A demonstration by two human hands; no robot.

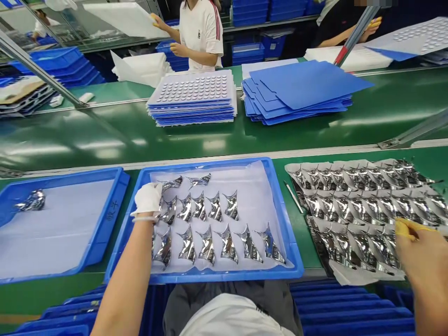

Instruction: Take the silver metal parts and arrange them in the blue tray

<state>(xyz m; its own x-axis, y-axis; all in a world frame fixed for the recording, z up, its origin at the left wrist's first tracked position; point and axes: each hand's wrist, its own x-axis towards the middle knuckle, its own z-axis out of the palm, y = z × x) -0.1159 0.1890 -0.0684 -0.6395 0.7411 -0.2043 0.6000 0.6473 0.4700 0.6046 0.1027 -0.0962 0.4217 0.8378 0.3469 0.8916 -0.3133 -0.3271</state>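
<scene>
Pretty neat setup on this line. The left hand (pixel 149 198), in a white cotton glove, sits bunched up at the top-left of a blue plastic tray (pixel 210 276), its fingers down by the end of a silver foil piece (pixel 171 183). Can't tell if it's actually pinching that piece or just resting there. The right hand (pixel 423 270), with yellow finger cots (pixel 406 228) on, is narrow, fingers together at the edge of a white backing sheet (pixel 343 280) crowded with rows of more foil pieces (pixel 364 210). Again, no telling if it has a grip.

The foil pieces in the tray (pixel 206 247) sit in loose rows on a white liner (pixel 261 200), spaced apart, my guess so the curled points don't snag each other. The glove and cots probably keep prints off the shiny foil. A second blue tray (pixel 112 200) to the left holds one crumpled foil piece (pixel 31 200).

All this sits along a green conveyor belt (pixel 105 140). Across it are a stack of blue sheets with rows of round dots (pixel 191 91) and a looser stack of plain blue sheets (pixel 301 88), while a co-worker in a white T-shirt (pixel 201 35) holds up a white sheet (pixel 119 18). Blue bins (pixel 350 303) are stacked below the near edge.
</scene>
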